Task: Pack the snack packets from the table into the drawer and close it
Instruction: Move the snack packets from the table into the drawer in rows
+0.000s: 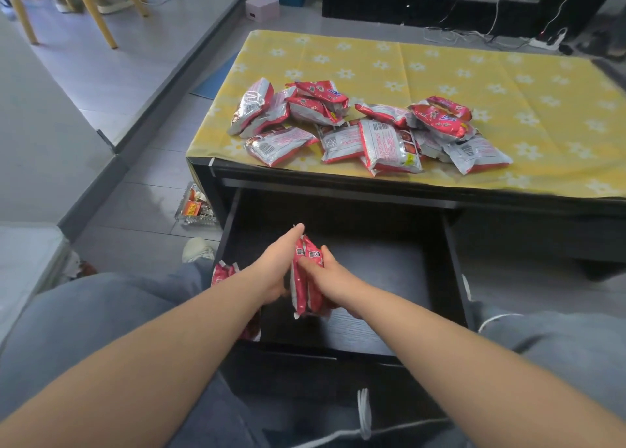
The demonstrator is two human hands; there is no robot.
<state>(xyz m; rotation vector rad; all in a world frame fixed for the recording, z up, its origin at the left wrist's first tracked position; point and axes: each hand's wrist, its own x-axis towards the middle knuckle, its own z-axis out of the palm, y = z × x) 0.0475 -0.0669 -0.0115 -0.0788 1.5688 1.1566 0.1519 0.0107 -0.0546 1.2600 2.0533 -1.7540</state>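
Most of the job is left, by my reading: a heap of snack packets (372, 132) lies on the worktop (372, 183), a few packets (222, 273) stand at the left wall of the open drawer (382, 271), and two red packets (303, 295) are held upright inside it, left grip (274, 264) flat-fingered against one side, right grip (330, 276) curled round the other. Yellow flowered cloth (508, 81) on the worktop; grey tiled floor (152, 176), chair legs (98, 17) and dark cabinet (457, 10) beyond.

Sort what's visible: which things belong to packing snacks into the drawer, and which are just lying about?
Job: piled packets on the table; held packets between left hand and right hand; stowed packets; open drawer.
Lying about: pink box, glass tray of sweets on the floor, power strip, chair legs.
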